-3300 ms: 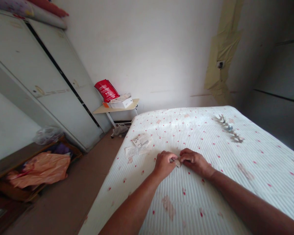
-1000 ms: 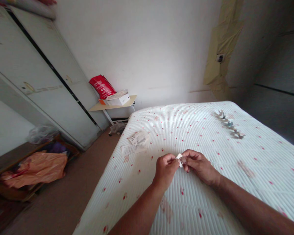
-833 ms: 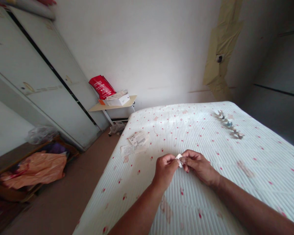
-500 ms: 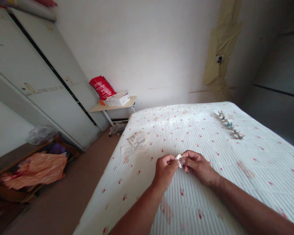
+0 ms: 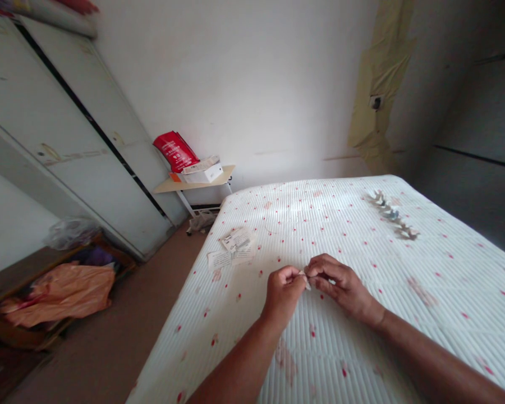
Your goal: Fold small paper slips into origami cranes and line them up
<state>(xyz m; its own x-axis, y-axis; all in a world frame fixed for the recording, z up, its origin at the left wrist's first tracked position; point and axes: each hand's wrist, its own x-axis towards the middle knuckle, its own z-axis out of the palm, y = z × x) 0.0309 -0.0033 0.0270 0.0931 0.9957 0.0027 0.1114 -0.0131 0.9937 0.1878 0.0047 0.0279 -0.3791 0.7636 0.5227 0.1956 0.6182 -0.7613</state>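
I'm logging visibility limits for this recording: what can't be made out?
Head view:
Small pale piece: mostly covered by the left hand and right hand.
Printed sheets: text too small to read.
Row of little objects: details too small.
Grey roll: cut off by top edge.

A bedroom in a home is suggested, above all by the wide bed (image 5: 349, 241), which is covered in ribbed white fabric dotted with red. Beside it, tall pale cupboards (image 5: 67, 118) are fitted with handles and topped with soft rolls (image 5: 63, 15). A red bag (image 5: 177, 151) and a white box (image 5: 205, 173) are kept on a small tabletop (image 5: 164, 186). A domestic socket (image 5: 376, 102) is set into the plain wall (image 5: 252, 84), surrounded by yellowish covering (image 5: 361, 123).
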